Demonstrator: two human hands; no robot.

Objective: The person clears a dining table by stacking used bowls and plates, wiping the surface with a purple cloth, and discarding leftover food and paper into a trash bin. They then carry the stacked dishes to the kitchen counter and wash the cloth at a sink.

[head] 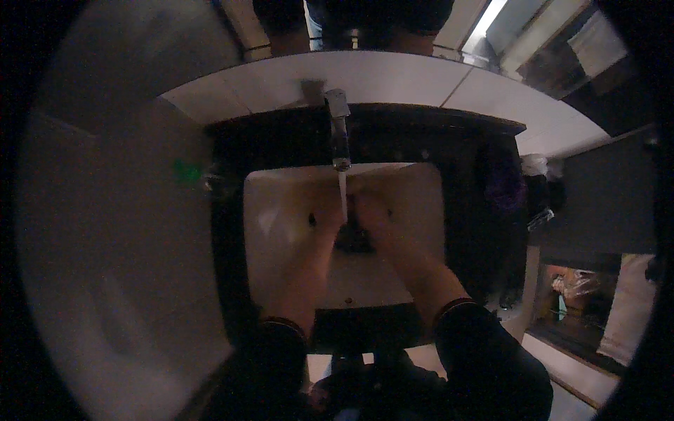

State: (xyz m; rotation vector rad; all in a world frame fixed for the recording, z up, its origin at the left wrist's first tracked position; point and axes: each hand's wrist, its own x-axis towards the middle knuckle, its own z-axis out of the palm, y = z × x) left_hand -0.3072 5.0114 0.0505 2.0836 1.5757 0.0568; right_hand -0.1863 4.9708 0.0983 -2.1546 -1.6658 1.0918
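Both hands are down in a white washbasin (274, 184), under a stream of water (343, 194) from the chrome faucet (341, 131). My left hand (338, 214) and my right hand (365, 208) come together around a dark, cloth-like item (355, 239). It hangs between them and spreads out at its lower end. Dim light and blur hide the fingers and the exact kind of item. Both forearms reach in over the front rim, with dark sleeves pushed up towards the elbows.
A black countertop (474, 226) surrounds the basin. On its right side lies a dark purple item (503, 181). Behind runs a white tile strip (389, 79) below a mirror (353, 26). Bare wall (121, 221) is on the left; an open compartment (574, 294) holds mixed items at right.
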